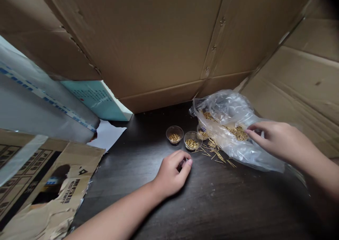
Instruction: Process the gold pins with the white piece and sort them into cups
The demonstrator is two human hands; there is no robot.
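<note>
Left hand: the left hand (171, 174) rests low over the dark wood tabletop (212, 201), just in front of the nearest cups.
Left grip: fingers curled inward and drawn toward the thumb; a small dark spot shows between them, and whether anything is held cannot be told.
Right hand: the right hand (275, 141) is at the side of the clear plastic bag (261, 151), over its near part.
Right grip: released, with fingers loosely curved and nothing grasped; the fingertips (247, 130) are at or just above the plastic, and contact cannot be confirmed.
Loose material: gold-coloured metal pins (215, 151) lie scattered on the tabletop between the cups and the bag, with some against the bag's lower edge.
Bagged material: more gold-coloured pins (238, 133) show through the plastic, inside the bag.
Containers: three small clear plastic cups stand upright in a row, each holding pins. The first cup (174, 134) is farthest left, the second cup (192, 140) is just beside it, and the third cup (202, 132) touches the bag's edge.
Surroundings: a large cardboard panel (132, 38) rises behind the table, and another cardboard panel (299, 91) stands at right. A torn printed carton sheet (50, 176) lies at left, near a white paper sheet (106, 135) and a teal printed board (92, 98).
</note>
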